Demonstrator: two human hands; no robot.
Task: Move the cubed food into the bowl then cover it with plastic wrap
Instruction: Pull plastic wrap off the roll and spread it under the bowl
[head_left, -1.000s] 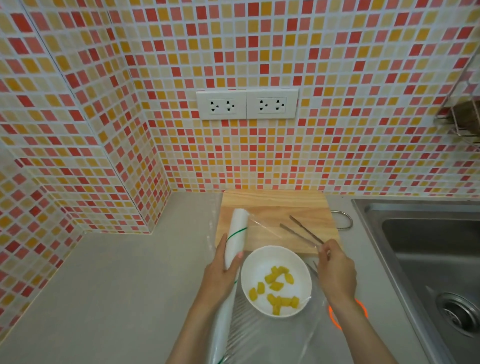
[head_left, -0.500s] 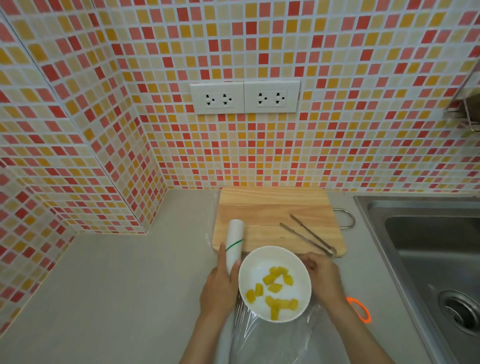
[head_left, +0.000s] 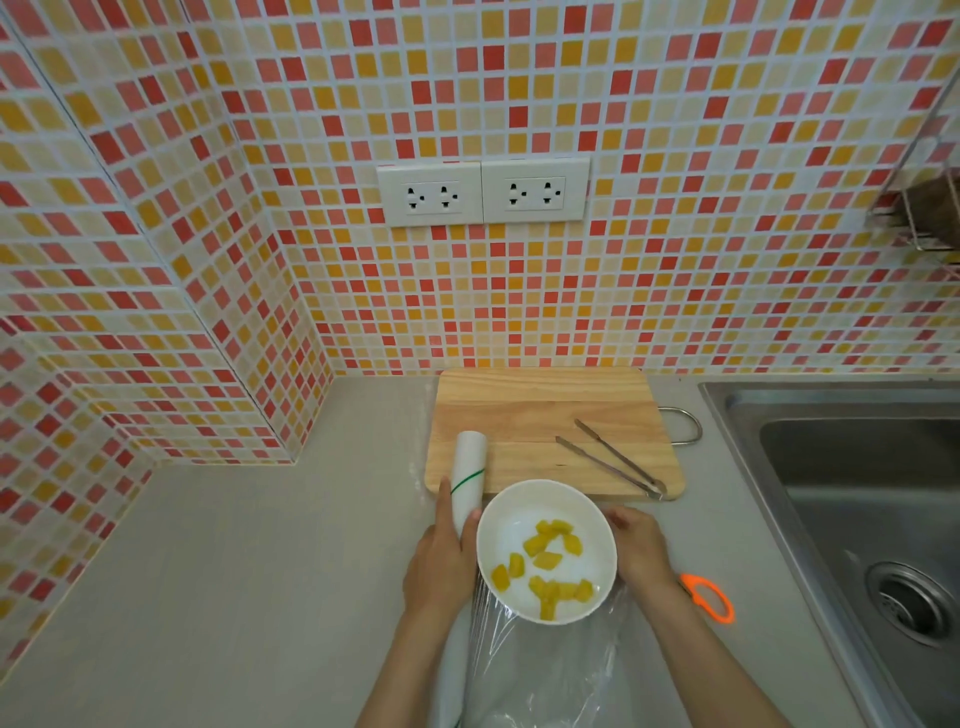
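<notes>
A white bowl (head_left: 511, 527) stands on the grey counter just in front of the wooden cutting board (head_left: 535, 410), with several yellow food cubes (head_left: 553, 543) inside. My left hand (head_left: 439, 566) grips the white roll of plastic wrap (head_left: 469, 478) against the bowl's left side. A clear sheet of wrap (head_left: 545, 670) spreads from the roll toward me, below the bowl's near edge. My right hand (head_left: 641, 548) is curled against the bowl's right rim, fingers closed on the film's edge. Whether film lies over the bowl's top is unclear.
Metal tongs (head_left: 610, 465) lie on the board's right half. Orange-handled scissors (head_left: 709, 597) rest on the counter right of my right wrist. A steel sink (head_left: 872, 493) fills the right side. Tiled walls with two outlets (head_left: 483, 192) stand behind and left.
My right hand came down from the board's edge to the bowl's right rim, bringing the film with it. The roll in my left hand dropped lower beside the bowl.
</notes>
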